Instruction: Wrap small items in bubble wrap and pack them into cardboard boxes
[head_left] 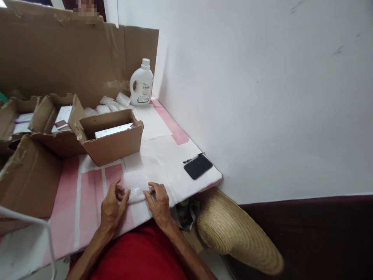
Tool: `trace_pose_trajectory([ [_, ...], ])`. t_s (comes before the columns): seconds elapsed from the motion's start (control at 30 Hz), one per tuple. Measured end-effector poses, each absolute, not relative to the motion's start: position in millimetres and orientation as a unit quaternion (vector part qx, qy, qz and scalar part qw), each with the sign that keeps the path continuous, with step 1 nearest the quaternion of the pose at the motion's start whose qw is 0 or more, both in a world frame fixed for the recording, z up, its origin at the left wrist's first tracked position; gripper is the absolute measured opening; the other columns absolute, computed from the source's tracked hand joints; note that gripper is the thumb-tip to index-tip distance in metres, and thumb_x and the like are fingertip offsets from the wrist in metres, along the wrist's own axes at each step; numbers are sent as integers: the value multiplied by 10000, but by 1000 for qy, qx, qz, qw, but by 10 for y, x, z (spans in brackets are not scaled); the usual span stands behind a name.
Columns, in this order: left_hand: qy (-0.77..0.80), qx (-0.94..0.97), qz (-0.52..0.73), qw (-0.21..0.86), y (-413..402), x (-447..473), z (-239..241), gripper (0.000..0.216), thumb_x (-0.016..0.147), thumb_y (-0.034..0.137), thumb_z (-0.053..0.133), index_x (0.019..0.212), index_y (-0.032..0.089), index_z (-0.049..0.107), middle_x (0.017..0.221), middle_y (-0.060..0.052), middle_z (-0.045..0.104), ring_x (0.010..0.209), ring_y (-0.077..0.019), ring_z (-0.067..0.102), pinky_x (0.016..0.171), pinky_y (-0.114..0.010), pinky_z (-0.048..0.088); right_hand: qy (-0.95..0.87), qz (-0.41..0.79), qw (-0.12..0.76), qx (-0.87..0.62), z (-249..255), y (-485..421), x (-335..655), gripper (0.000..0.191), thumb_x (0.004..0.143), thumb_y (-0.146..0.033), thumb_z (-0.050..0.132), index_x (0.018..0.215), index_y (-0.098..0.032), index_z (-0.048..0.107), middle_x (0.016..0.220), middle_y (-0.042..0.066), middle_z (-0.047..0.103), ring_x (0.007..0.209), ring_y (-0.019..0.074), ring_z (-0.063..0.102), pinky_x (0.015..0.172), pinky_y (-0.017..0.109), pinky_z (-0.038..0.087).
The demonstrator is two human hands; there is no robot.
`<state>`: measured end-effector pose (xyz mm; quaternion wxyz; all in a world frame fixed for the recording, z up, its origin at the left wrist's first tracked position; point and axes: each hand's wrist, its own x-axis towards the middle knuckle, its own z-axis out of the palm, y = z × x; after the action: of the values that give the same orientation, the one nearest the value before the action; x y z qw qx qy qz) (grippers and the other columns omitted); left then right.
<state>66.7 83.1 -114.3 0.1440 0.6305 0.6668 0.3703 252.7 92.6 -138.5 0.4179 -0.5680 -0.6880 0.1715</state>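
Observation:
A small bundle of clear bubble wrap (135,187) lies on the pink and white table cover (163,155) near the front edge. My left hand (112,206) grips the bundle's left end with curled fingers. My right hand (159,202) presses on its right end, fingers bent over it. Whatever is wrapped inside is hidden.
An open cardboard box (112,136) holding a white carton stands just behind the hands, more open boxes (43,120) to its left. A white jug (142,83) and wrapped rolls (112,103) sit at the back. A black phone (198,166) lies right; a straw hat (233,229) below.

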Motion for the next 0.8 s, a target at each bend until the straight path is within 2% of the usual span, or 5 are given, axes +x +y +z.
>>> trace_pose_trajectory([
  [0.1,600,712,363,-14,822,723,-1138,570,953,351,552,1474,171,404,1269,-167,651,1121,-266,652,940,-423,529,-688,160,415,-573,-1409,922,2516,216,968,-245,565,1169,-184,613,854,48,646,820,232,608,835,414,529],
  [0.23,495,831,241,-83,869,777,-1234,587,961,296,533,1529,247,391,1544,-129,486,1467,-305,386,1153,-455,349,-691,125,419,-576,-1329,925,2512,293,973,-238,537,1256,-166,571,972,100,662,895,256,621,816,426,554],
  [0.43,504,833,206,-99,928,753,-1557,649,960,292,475,1579,256,283,1632,-93,361,1541,-291,218,1221,-484,214,-837,67,307,-449,-1251,1029,2499,664,999,-312,513,1589,-158,250,1564,167,431,1474,324,352,1144,536,402],
  [0.57,509,833,198,-91,942,737,-1680,680,931,268,476,1580,285,273,1647,-58,336,1531,-277,235,1218,-463,220,-869,69,234,-431,-1472,1138,2496,874,981,-445,551,1628,-129,55,1623,183,332,1523,323,273,1161,567,381],
  [0.8,502,843,191,-31,953,705,-1657,830,826,296,575,1590,288,249,1651,-92,316,1502,-344,307,1181,-544,283,-873,84,228,-422,-1568,1179,2553,907,978,-491,555,1633,-194,3,1632,162,309,1514,327,294,1176,563,367],
])
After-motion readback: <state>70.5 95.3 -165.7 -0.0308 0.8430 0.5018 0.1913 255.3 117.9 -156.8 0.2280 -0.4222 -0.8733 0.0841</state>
